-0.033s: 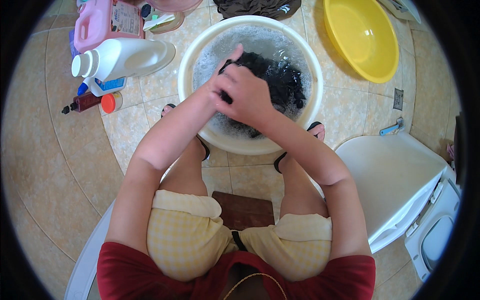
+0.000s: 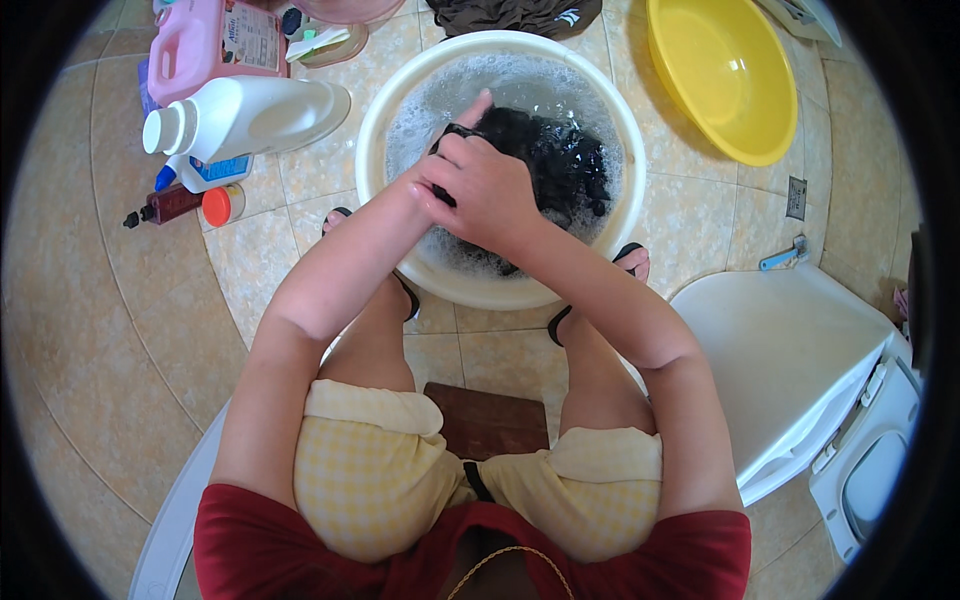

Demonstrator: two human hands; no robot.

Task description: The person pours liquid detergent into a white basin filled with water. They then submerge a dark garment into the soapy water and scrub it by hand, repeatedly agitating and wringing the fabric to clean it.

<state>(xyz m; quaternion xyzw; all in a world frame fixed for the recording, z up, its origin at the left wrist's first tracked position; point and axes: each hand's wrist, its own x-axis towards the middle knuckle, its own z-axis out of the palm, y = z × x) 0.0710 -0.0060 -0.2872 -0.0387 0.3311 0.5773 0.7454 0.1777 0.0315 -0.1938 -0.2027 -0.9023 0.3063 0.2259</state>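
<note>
A dark, wet black cloth lies bunched in sudsy water inside a round cream-white tub. Over the tub's left half my hands meet, one crossing the other. My right hand is on top, its fingers curled round a fold of the black cloth against my left wrist. My left hand sits beneath, with one digit stretched out past the cloth. Its other fingers are hidden by the right hand and the fabric, which it appears to grip.
A yellow basin stands to the right. White bottle, pink jug and red-capped jar stand at left. Dark clothing lies behind the tub. A white stool-like piece and blue-handled brush are at right.
My right hand has slid slightly down and left over the left wrist. The left hand's outstretched digit and the black cloth have shifted a little.
</note>
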